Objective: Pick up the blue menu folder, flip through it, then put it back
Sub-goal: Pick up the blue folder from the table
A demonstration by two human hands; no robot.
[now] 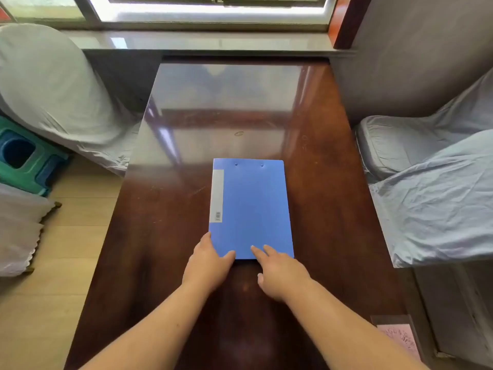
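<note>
The blue menu folder [253, 206] lies flat and closed on the dark wooden table [165, 209], with a grey label strip along its left side and two rivets near its far edge. My left hand [208, 265] rests at the folder's near left corner, thumb on top of the cover and fingers along the left edge. Fingers spread, my right hand [280, 273] touches the folder's near edge with two fingertips lying on the cover. Neither hand has lifted it.
Chairs draped in grey cloth stand at the left [53, 89] and right [432, 188] of the table. A green and blue plastic stool [26, 161] sits on the floor at left. A pink paper [400, 340] lies near the table's right front corner. A window sill runs behind.
</note>
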